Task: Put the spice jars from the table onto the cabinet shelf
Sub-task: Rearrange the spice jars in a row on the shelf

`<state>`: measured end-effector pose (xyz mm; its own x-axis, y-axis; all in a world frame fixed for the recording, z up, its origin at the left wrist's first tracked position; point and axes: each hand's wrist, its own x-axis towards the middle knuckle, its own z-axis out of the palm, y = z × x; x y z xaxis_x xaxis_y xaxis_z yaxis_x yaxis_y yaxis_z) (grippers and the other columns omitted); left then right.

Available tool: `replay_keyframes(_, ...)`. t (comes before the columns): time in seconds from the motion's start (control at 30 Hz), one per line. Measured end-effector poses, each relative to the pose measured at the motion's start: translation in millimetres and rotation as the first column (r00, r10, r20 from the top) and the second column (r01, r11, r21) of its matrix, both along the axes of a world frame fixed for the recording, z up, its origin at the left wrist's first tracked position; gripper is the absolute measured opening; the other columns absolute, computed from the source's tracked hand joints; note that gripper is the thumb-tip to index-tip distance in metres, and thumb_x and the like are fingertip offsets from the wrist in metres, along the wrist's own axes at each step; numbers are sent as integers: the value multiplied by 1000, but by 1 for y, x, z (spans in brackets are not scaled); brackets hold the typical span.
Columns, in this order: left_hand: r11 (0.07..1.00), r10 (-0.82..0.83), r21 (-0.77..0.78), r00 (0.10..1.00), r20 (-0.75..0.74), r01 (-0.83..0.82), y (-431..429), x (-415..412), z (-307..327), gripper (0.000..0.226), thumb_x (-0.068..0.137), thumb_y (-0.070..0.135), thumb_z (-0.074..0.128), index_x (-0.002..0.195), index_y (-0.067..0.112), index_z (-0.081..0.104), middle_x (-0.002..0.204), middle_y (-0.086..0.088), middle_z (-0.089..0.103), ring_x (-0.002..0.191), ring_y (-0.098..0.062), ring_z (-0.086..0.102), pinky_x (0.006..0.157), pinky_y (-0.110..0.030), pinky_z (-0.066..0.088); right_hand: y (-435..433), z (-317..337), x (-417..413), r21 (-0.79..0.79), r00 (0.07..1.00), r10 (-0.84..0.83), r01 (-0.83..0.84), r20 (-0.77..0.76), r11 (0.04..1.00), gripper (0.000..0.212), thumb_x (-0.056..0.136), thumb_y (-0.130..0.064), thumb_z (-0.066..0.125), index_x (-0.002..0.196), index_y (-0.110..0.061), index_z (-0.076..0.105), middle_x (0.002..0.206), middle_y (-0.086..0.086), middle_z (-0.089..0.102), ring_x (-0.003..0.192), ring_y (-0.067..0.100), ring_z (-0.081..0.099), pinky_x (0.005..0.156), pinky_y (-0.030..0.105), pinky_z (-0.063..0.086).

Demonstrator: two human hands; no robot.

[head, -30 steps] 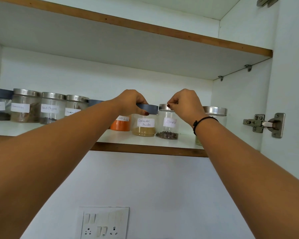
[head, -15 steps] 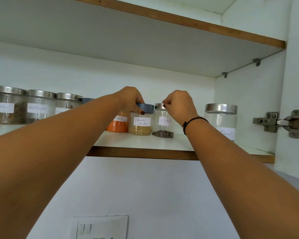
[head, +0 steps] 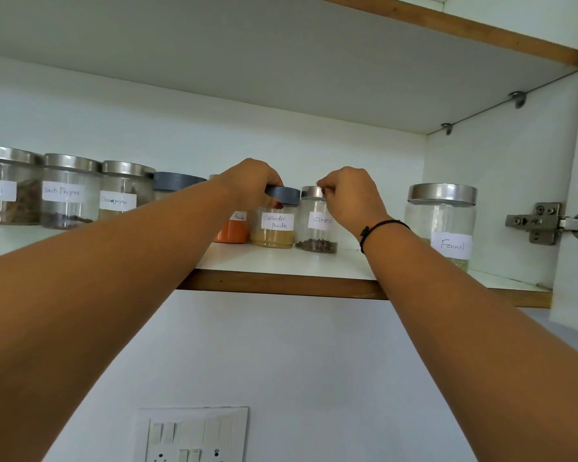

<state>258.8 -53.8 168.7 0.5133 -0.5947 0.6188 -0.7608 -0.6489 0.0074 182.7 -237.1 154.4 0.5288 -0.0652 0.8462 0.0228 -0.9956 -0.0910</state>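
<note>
Both my arms reach up to the white cabinet shelf (head: 281,261). My left hand (head: 251,185) grips the grey lid of the coriander powder jar (head: 274,228), which stands on the shelf. My right hand (head: 351,195) holds the steel lid of the cloves jar (head: 317,228) right beside it. An orange powder jar (head: 234,228) stands just left of the coriander jar, partly hidden by my left arm. A taller fennel jar (head: 442,221) stands apart at the right.
To the left stand a black pepper jar (head: 69,191), a cinnamon jar (head: 124,191), another steel-lidded jar and a grey-lidded jar (head: 174,183). A door hinge (head: 544,223) sits at the right wall. A switch plate (head: 191,435) is on the wall below.
The view has shifted right, so the fennel jar now shows fully. Both hands stay on the lids of the coriander and cloves jars; the jars have hardly moved.
</note>
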Motion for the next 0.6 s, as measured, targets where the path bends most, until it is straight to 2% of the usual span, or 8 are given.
replay_keyframes(0.1,1000,15,27,999,38,-16,-1,-2,-3,27,95,22,64,120,11,65,112,-9,68,102,-26,61,90,-38,50,-2,-2,-1,-25,1000,7,-7,-19,1000,33,86,11,47,104,2,73,106,19,72,102,33,65,91,41,52)
replay_keyframes(0.17,998,28,48,997,79,-31,-1,0,-4,27,97,25,62,121,12,64,114,-9,68,106,-27,61,102,-41,44,-3,-3,-2,-22,999,6,-6,-34,1000,33,85,13,46,105,4,71,107,21,71,103,33,64,93,43,51)
replay_keyframes(0.23,994,48,93,984,174,-65,-1,4,-3,30,99,27,57,126,16,63,117,-6,69,112,-27,61,121,-45,16,-4,-4,-3,-23,998,0,-1,-57,1000,32,86,13,46,106,7,70,109,23,69,105,36,63,94,46,50)
replay_keyframes(0.27,990,59,112,974,218,-85,0,5,-3,31,100,28,55,129,18,62,120,-5,69,115,-27,61,123,-46,3,-4,-4,-4,-19,997,1,-2,-75,1000,32,86,13,45,108,8,69,111,24,68,106,36,62,95,47,49)
replay_keyframes(0.3,989,64,118,970,233,-94,0,6,-3,32,101,28,55,131,19,61,123,-5,68,118,-27,60,123,-46,-3,-4,-5,-4,-15,996,2,-3,-94,1000,32,87,13,45,110,8,68,113,25,67,108,37,61,96,47,48)
replay_keyframes(0.5,995,37,84,977,212,-56,-1,7,-7,31,100,23,57,130,15,62,122,-8,69,115,-27,60,123,-44,2,-2,-7,-7,1,985,12,-12,-170,1000,37,92,10,43,124,6,59,123,23,63,116,36,57,101,43,43)
replay_keyframes(0.53,996,35,74,977,210,-52,-1,6,-7,31,100,22,57,129,14,62,121,-8,69,114,-27,60,123,-44,6,-1,-7,-8,-1,981,7,-8,-192,1000,38,92,11,43,126,5,58,125,23,62,118,36,55,102,42,42)
replay_keyframes(0.6,998,21,53,981,191,-31,0,4,-9,30,99,22,58,127,13,63,119,-8,69,111,-27,60,115,-41,28,1,-7,-10,-11,973,-5,3,-232,1000,41,91,11,43,130,6,55,130,23,58,122,36,52,104,40,40)
